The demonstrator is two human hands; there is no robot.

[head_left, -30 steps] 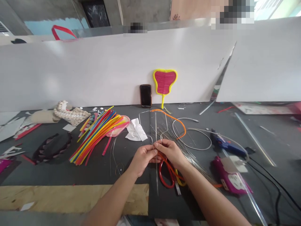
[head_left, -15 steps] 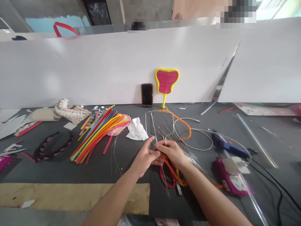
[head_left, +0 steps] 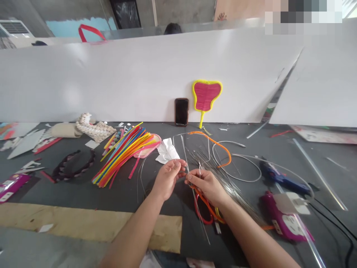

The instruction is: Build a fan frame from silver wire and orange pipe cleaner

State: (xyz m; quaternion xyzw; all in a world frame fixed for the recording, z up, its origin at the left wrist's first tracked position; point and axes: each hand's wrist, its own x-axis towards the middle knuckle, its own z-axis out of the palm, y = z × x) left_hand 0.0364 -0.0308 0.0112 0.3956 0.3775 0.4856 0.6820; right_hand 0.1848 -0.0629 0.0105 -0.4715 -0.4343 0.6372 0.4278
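Note:
Over the dark table my left hand (head_left: 166, 179) pinches thin wires between thumb and fingers. Close to its right, my right hand (head_left: 206, 185) grips the lower end of a bent wire frame (head_left: 209, 147), thumb and forefinger closed at the same crossing. An orange fuzzy strip (head_left: 224, 144) covers part of that frame's right side, and more orange strip hangs beneath the right hand. Loose wire ends (head_left: 203, 227) trail down from the fingers. Red and yellow handles (head_left: 205, 223) lie underneath, partly hidden. Beside the right hand spreads a bundle of straight wires (head_left: 234, 191).
A pink fan with yellow edging (head_left: 207, 96) and a phone (head_left: 182, 112) lean on the white board (head_left: 134, 82). Colourful pipe cleaners (head_left: 122, 158) and white paper (head_left: 167, 150) lie left. A blue glue gun (head_left: 287, 180) and purple power strip (head_left: 287, 224) sit right.
My left hand's forefinger, stretched out before, is now curled in against the wires. The trailing wire ends have swung slightly down and right. The whole view has shifted a little.

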